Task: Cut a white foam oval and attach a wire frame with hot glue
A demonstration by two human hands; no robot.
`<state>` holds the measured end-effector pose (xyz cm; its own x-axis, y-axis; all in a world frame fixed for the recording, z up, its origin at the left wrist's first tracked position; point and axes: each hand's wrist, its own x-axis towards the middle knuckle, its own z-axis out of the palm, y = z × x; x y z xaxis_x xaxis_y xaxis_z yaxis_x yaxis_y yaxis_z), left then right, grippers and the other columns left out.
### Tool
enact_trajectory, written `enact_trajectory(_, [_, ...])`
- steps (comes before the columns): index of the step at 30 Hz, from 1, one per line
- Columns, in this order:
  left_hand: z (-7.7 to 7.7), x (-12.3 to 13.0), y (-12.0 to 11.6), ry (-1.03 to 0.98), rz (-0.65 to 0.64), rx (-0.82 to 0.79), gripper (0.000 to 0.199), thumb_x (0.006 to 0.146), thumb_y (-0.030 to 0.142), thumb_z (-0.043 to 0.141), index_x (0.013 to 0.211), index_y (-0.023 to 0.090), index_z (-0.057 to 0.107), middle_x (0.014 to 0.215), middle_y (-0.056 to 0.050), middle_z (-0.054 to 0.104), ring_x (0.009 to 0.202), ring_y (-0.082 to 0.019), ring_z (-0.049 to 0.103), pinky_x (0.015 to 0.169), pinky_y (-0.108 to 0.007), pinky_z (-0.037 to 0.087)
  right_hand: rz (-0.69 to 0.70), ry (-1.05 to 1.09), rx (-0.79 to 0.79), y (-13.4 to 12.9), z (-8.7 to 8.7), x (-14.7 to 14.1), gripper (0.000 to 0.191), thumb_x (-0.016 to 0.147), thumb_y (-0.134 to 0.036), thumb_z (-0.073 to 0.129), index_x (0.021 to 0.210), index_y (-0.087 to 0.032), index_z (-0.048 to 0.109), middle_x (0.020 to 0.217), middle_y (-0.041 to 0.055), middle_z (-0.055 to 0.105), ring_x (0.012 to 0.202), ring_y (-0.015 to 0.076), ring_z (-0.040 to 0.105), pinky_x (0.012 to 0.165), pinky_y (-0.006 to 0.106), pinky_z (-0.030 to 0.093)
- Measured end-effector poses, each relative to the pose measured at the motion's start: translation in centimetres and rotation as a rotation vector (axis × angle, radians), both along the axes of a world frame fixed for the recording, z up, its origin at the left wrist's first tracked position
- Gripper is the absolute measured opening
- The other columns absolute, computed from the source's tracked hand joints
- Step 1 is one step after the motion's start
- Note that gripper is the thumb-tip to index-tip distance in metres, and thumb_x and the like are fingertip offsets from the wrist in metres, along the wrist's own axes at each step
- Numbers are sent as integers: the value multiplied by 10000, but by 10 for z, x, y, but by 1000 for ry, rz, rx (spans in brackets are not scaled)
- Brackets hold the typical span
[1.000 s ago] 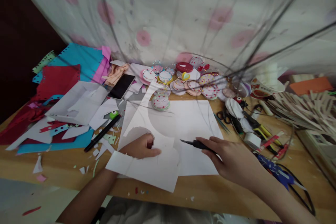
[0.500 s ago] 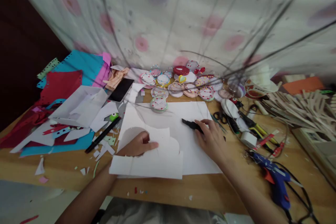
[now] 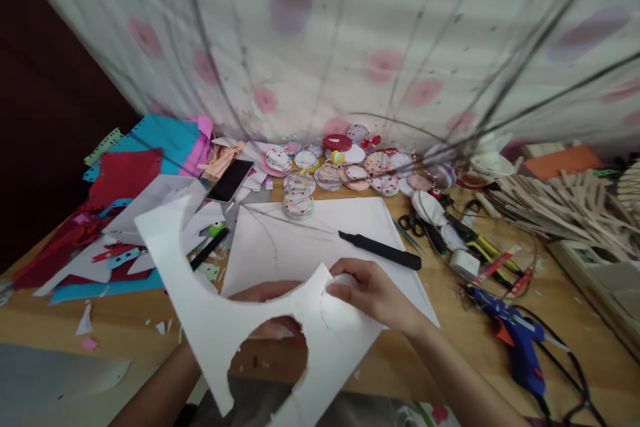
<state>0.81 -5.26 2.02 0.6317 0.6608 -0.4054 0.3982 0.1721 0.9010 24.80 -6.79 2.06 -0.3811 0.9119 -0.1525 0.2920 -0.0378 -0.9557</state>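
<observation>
1 right hand [image 3: 367, 293]: pinching the cut card [image 3: 210, 327]
1 left hand [image 3: 273, 291]: behind it, grip hidden
1 cut card: raised over the surface's [image 3: 395, 363] front edge
1 black cutter [image 3: 383, 250]: on 1 white sheet [image 3: 260, 233]

Gap btwn white sheet [image 3: 300, 243] & glue gun [image 3: 520, 340], R forearm [image 3: 450, 363] across near end

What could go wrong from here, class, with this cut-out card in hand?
The right hand could brush the black knife lying close by and get nicked, if its blade is out. The cut-out card might tear at the narrow strip above its ragged hole. A sleeve might snag the glue gun's looped cable.
</observation>
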Motion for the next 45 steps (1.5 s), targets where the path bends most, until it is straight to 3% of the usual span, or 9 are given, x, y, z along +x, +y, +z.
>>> enact_trajectory(4, [-14,5,21,-256,94,-69,433,824,541,418,966,169,588,973,-90,622,889,-217,588,771,-325,462,83,-75,98,12,-14,-6,167,816,-328,589,848,-174,646,782,0,639,742,148,553,667,232,410])
enact_trajectory(6, [-24,12,33,-298,87,-121,358,817,467,509,988,160,578,894,-58,606,766,-163,567,690,-269,441,105,-96,129,19,-25,-11,152,811,-306,590,852,-175,656,795,2,654,748,153,562,682,239,411])
enact_trajectory(9, [-36,21,50,-238,9,-73,301,722,322,675,952,148,590,740,13,546,640,-101,482,574,-194,355,89,-113,162,27,-41,-14,169,800,-306,601,887,-177,667,827,7,668,759,160,569,684,247,407])
enact_trajectory(17, [-50,29,63,-189,7,-75,249,753,292,625,932,123,593,624,48,463,548,-74,398,506,-181,284,6,-112,101,35,-63,-12,198,789,-342,609,857,-163,657,767,0,632,683,139,521,593,228,368])
enact_trajectory(27, [-50,31,64,-150,32,-66,185,736,234,597,895,138,599,592,61,446,520,-67,375,488,-179,269,16,-93,68,37,-65,-12,193,787,-341,610,856,-167,656,745,-7,609,668,130,493,597,225,364])
enact_trajectory(39, [-49,32,64,-167,64,-132,185,727,224,612,889,138,592,632,39,538,538,-76,447,497,-183,301,12,-62,38,38,-66,-12,189,784,-345,609,846,-169,638,731,-15,580,638,118,456,568,216,351])
enact_trajectory(45, [-47,31,68,-182,66,-182,233,715,281,647,885,133,589,666,27,551,588,-93,479,532,-194,320,2,-53,36,40,-63,-13,170,779,-316,608,848,-165,643,775,0,621,716,144,524,646,235,389])
